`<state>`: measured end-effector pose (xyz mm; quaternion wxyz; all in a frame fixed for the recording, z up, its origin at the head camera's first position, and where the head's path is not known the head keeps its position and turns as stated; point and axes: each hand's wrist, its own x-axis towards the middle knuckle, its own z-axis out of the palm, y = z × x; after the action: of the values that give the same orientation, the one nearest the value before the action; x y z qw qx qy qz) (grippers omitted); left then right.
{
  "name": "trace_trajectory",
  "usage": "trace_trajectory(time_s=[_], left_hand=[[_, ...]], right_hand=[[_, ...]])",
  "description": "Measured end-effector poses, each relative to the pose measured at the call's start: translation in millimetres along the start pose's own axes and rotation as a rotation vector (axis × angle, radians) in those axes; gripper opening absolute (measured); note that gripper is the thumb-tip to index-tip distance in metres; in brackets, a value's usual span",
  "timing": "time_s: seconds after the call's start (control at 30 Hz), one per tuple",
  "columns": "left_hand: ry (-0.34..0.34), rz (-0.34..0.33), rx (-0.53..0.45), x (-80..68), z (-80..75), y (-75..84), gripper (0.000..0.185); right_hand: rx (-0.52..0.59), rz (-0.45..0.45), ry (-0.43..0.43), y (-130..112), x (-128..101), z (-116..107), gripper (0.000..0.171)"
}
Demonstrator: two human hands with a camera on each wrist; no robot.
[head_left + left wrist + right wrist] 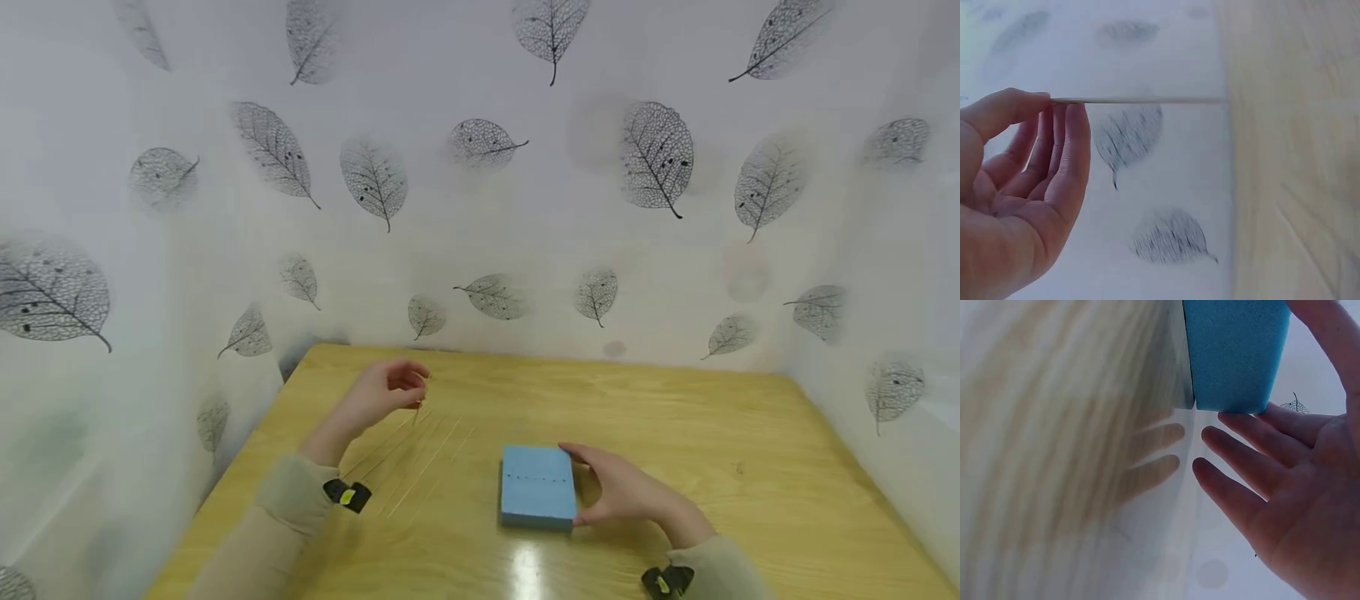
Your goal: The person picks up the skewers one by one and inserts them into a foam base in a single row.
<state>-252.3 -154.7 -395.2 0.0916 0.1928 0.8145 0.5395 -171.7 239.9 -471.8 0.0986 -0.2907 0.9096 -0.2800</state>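
right hand (626,492) against blue foam block (538,485)

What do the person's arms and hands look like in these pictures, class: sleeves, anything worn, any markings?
Both hands are bare, with no gloves or rings in view. The left hand and the right hand each come out of a long, soft, beige-olive sleeve with a gathered cuff. At each wrist sits a small black device with a yellow mark: the left wrist device and the right wrist device. No cables show.
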Motion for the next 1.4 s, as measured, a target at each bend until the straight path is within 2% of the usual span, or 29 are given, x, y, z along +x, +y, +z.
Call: trace_trajectory(time_s=[0.17,0.27,0.37,0.53,0.77,0.97,1.2,1.4], left_hand=[[-0.055,0.050,-0.152,0.0,29.0,23.3,0.029],[-0.104,0.082,-0.200,5.2,53.9,34.5,0.027],[-0.123,0.120,-0.237,11.2,79.0,41.8,0.024],[-0.110,0.145,-0.264,20.8,114.1,46.7,0.019],[-0.024,0.138,-0.253,37.0,147.7,39.4,0.019],[-0.001,0.160,-0.232,44.8,165.6,34.8,0.019],[0.038,0.203,-0.129,45.8,173.3,38.7,0.017],[0.021,0.215,-0.106,44.8,177.0,41.0,0.015]], right_hand=[[0.028,-0.022,-0.013,1,14,0,0.106],[0.043,-0.018,-0.007,3,18,-3,0.106],[0.043,-0.009,-0.002,4,18,-5,0.106],[0.059,-0.011,0.028,8,16,-4,0.105],[0.087,-0.006,0.044,10,21,0,0.102],[0.101,0.010,0.031,10,17,2,0.102],[0.110,0.011,0.027,10,18,2,0.101],[0.131,0.006,0.015,11,18,1,0.103]])
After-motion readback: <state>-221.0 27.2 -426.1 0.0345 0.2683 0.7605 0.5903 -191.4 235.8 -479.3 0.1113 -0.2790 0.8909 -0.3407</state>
